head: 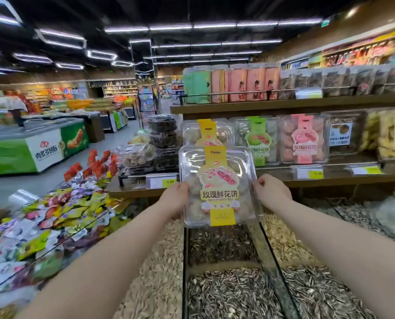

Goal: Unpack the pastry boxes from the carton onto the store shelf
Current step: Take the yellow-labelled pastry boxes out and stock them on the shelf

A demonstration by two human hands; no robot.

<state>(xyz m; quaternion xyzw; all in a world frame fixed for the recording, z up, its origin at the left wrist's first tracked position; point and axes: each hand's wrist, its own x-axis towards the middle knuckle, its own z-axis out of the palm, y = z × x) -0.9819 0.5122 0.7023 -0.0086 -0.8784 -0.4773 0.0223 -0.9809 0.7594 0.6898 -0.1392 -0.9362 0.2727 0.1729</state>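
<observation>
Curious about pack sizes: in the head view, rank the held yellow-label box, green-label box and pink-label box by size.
Largest: yellow-label box, though it is nearest the camera, so unsure.
Then green-label box and pink-label box: alike, not ranked.

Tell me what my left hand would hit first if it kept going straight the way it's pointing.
Probably the front edge of the wooden shelf, by the yellow price tag, just beyond the left hand gripping the clear pastry box. Depth is unclear, so take that as likely.
</observation>
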